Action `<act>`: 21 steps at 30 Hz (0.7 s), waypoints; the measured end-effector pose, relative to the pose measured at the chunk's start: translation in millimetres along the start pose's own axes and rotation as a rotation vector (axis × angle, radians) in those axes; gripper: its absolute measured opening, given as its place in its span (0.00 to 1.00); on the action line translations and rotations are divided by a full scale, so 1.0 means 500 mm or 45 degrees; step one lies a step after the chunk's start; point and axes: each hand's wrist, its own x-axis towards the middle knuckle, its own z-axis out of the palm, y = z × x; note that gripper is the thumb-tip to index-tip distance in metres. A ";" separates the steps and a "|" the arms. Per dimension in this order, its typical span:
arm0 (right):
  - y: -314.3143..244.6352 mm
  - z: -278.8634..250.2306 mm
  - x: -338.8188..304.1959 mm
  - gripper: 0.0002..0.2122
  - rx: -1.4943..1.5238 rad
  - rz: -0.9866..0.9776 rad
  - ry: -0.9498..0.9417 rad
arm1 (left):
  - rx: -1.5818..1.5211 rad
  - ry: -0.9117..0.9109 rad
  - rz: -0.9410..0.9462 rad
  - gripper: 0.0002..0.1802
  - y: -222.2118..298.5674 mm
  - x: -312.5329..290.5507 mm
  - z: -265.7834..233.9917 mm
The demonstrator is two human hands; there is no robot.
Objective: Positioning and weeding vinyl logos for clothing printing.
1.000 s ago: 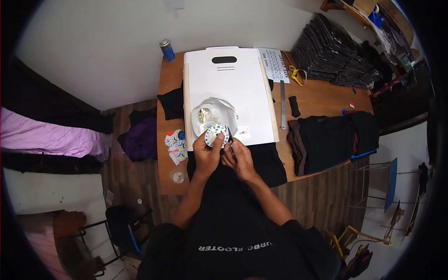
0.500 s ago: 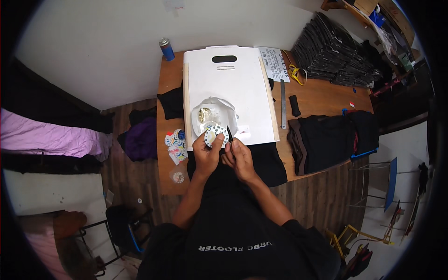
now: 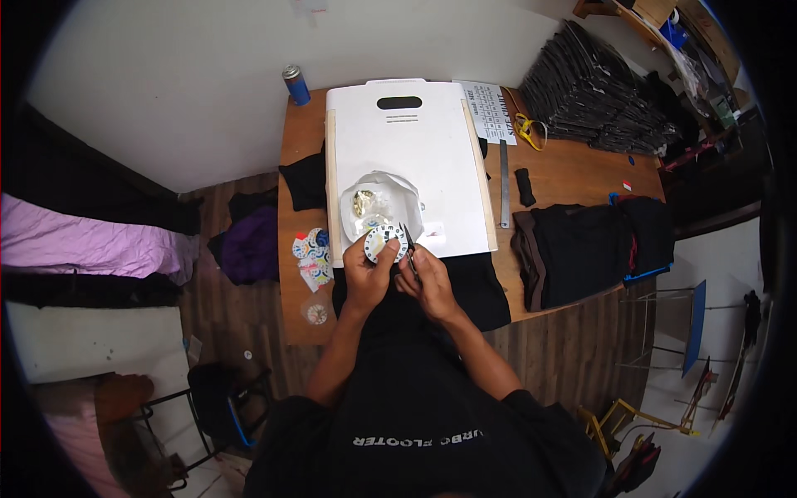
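Note:
My left hand (image 3: 368, 278) pinches a round white printed piece (image 3: 375, 242), perhaps a sticker or patch, with dark lettering around its rim. Close against its right edge, my right hand (image 3: 427, 284) grips small dark scissors (image 3: 409, 242), their blades pointing away from me and slightly apart. Just beyond both hands, a white crumpled-looking bowl or bag (image 3: 404, 195) lies on a large white board (image 3: 448, 158). A shiny gold piece (image 3: 363, 202) and clear plastic are inside it. Black cloth (image 3: 477, 290) hangs out from under the board's near edge.
Cut round printed pieces (image 3: 315, 261) lie on the wooden table (image 3: 303, 199) at left. A can (image 3: 295, 85) stands far left. On the right are a metal ruler (image 3: 504, 187), yellow-handled scissors (image 3: 525, 129), folded dark garments (image 3: 573, 253) and a tall stack of dark packets (image 3: 589, 91).
The scissors' blades have parted a little beside the round piece. The round piece has turned slightly in my left hand; both hands stay in nearly the same place.

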 end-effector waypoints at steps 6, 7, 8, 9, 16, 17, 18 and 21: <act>0.010 -0.008 0.013 0.18 -0.055 -0.020 -0.012 | 0.015 -0.003 -0.002 0.06 0.004 0.009 -0.001; 0.013 -0.009 0.014 0.17 -0.063 0.004 -0.007 | 0.018 0.005 -0.005 0.06 0.001 0.011 -0.003; 0.016 -0.010 0.017 0.17 -0.063 0.005 -0.007 | 0.020 0.014 -0.009 0.06 -0.001 0.013 -0.005; 0.020 -0.012 0.021 0.17 -0.063 0.011 0.005 | 0.020 0.015 -0.010 0.06 -0.003 0.015 -0.007; 0.013 -0.005 0.049 0.18 0.007 0.017 0.017 | 0.008 0.004 -0.024 0.06 -0.016 0.034 -0.026; 0.011 -0.003 0.051 0.18 0.007 0.018 0.017 | -0.012 -0.002 -0.028 0.06 -0.018 0.036 -0.029; 0.009 -0.001 0.054 0.18 -0.009 0.046 0.033 | -0.012 -0.001 -0.029 0.06 -0.019 0.039 -0.032; 0.006 -0.003 0.062 0.18 -0.039 0.070 0.036 | -0.023 -0.008 -0.053 0.05 -0.014 0.050 -0.033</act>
